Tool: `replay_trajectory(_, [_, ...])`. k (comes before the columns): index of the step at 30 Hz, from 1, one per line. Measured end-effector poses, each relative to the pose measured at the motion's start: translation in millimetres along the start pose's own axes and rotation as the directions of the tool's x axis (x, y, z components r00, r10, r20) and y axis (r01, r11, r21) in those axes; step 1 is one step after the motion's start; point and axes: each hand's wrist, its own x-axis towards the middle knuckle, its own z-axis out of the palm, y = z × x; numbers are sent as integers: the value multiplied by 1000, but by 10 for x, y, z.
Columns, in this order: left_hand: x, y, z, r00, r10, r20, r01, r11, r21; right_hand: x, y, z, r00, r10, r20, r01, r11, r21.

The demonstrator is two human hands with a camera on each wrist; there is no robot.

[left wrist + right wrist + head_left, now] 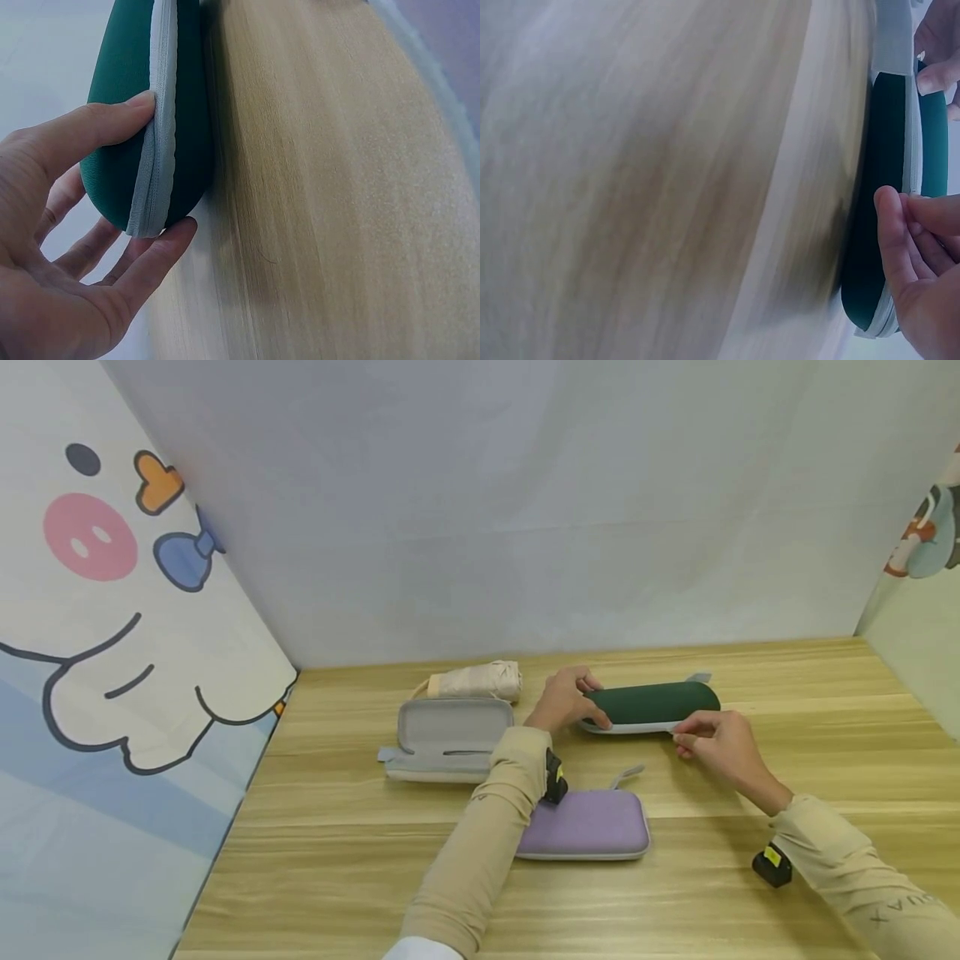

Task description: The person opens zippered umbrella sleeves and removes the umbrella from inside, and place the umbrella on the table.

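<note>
A dark green zip case (660,697) with a pale zipper (161,135) lies at the back of the table. At its left end my left hand (564,700) grips it, the thumb (124,120) on top beside the zipper and the fingers round the end. My right hand (722,745) is at the front edge, towards the right end. In the right wrist view, thumb and forefinger (891,225) pinch together at the zipper line; the zipper's pull is hidden by them. The case looks zipped along the stretch that shows.
Left of the green case lies an open grey case (457,760), lid raised. Behind it is a rolled beige bundle (480,681), perhaps a folded umbrella. A purple case (588,827) with a strap lies in front, partly under my left forearm. A pale wall (525,527) stands behind.
</note>
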Motion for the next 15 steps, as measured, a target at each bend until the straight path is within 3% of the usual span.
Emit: replay_trajectory(15, [42,-54,25,1000,12,-9,-13,1000,-22,24,1,45,1000,1,2,-1,1000,-6])
